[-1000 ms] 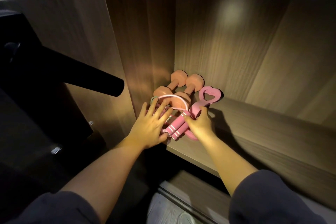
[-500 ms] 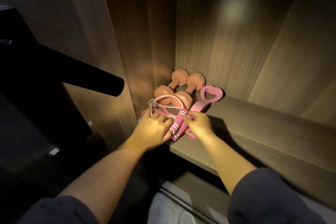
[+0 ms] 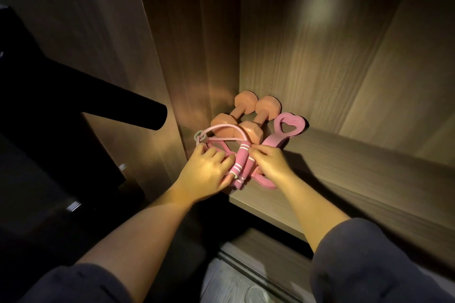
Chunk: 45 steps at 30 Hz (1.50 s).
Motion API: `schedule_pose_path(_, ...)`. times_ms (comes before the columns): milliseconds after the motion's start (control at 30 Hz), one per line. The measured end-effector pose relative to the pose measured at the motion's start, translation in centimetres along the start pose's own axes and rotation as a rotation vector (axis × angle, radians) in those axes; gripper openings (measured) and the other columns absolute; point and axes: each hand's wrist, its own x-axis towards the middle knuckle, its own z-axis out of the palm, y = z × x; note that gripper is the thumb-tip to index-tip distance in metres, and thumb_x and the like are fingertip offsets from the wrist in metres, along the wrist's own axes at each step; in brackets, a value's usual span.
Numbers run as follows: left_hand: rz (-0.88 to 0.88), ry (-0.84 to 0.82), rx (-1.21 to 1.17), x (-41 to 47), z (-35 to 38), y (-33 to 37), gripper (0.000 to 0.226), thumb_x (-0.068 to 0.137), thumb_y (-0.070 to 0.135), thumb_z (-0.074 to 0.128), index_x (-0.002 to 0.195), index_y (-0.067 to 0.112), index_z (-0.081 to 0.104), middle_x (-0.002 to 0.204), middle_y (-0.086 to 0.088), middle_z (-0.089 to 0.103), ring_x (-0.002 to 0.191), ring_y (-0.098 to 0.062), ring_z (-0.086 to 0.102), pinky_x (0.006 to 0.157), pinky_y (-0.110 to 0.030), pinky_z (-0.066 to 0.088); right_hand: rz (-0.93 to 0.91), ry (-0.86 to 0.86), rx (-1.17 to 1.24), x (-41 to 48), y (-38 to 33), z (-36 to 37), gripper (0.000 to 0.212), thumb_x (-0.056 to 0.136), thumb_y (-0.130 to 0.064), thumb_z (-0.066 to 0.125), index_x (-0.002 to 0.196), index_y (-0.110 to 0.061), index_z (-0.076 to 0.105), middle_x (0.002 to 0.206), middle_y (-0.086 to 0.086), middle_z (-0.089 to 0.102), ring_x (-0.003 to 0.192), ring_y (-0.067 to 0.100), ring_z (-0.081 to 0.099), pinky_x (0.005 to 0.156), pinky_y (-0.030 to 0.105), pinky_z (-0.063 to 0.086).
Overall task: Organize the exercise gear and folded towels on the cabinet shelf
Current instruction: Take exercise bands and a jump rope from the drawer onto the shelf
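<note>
Jump-rope handles (image 3: 240,163) lie between left grip (image 3: 205,173) and right grip (image 3: 270,165), both clasping them.

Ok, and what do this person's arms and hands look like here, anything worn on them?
The left hand and right hand are bare: no gloves, and no ring or watch shows. The left sleeve and right sleeve are dark, plain, soft-looking fabric that ends near the elbows, leaving the forearms uncovered.

Dark navy sleeves (image 3: 364,261), bare forearms
</note>
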Motion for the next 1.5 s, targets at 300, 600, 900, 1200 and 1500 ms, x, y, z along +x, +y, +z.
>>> schedule_pose_path(300,-0.112,-0.027,-0.054,0.5,-0.1,0.5,0.041,0.090,0.040,0.042,0.108,0.016,0.070,0.101,-0.003,0.070,0.105,-0.023,0.062,0.118,-0.062,0.009,-0.080,-0.008,-0.175,-1.0,0.0,-0.5,0.034,0.091,-0.016,0.064,0.121,-0.030,0.059,0.100,-0.014,0.061,0.090,0.001,0.059,0.066,0.015,0.043)
schedule_pose_path(600,-0.195,-0.100,0.023,0.6,-1.0,0.5,0.036,0.092,0.036,0.042,0.104,0.015,0.069,0.105,-0.004,0.070,0.108,-0.024,0.060,0.114,-0.067,0.005,0.127,0.164,0.049,-1.0,0.1,1.7,0.022,0.085,-0.005,0.071,0.091,-0.021,0.057,0.080,0.008,0.069,0.053,0.014,0.067,0.050,0.026,0.054)
schedule_pose_path(900,-0.188,-0.364,0.168,2.8,-1.0,0.7,0.033,0.101,0.036,0.036,0.117,0.023,0.061,0.103,0.002,0.068,0.108,-0.022,0.059,0.112,-0.067,-0.001,0.065,0.210,-0.070,-0.2,0.7,2.0,0.013,0.089,-0.019,0.070,0.086,-0.026,0.059,0.089,0.002,0.069,0.078,0.022,0.069,0.070,0.038,0.061)
schedule_pose_path(1200,-0.292,-0.373,0.212,3.7,-1.7,2.9,0.029,0.098,0.028,0.040,0.112,0.017,0.063,0.107,-0.003,0.067,0.109,-0.026,0.057,0.112,-0.069,-0.003,-0.012,0.198,-0.290,-1.4,0.8,0.8,0.023,0.091,-0.030,0.065,0.112,-0.022,0.059,0.097,0.002,0.066,0.082,0.014,0.062,0.057,0.021,0.043)
schedule_pose_path(1500,-0.271,-0.277,0.092,2.7,-2.7,2.6,0.037,0.098,0.033,0.037,0.126,0.021,0.058,0.123,0.001,0.064,0.124,-0.020,0.051,0.114,-0.065,0.001,-0.057,0.168,-0.429,-2.7,0.8,-0.5,0.047,0.093,-0.031,0.061,0.138,-0.027,0.047,0.120,-0.001,0.052,0.089,0.008,0.052,0.067,0.021,0.042)
